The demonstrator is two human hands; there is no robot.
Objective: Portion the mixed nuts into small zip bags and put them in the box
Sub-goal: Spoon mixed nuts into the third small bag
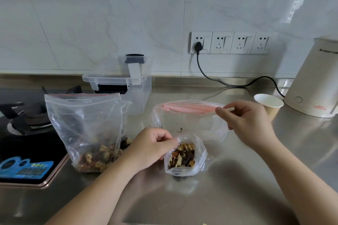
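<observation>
Nuts (182, 155) fill a small zip bag (185, 167) on the worktop (237, 179), soft and light; left hand (151, 150) pinches its rim, right hand (245, 124) pinches an emptier bag's (190, 122) strip.

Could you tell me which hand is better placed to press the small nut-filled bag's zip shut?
Left. The left hand already pinches the small zip bag at its open top; the right hand is occupied holding a white stick.

bright, even light | soft glare on steel counter (237, 179) | wide-angle bending at edges
</observation>
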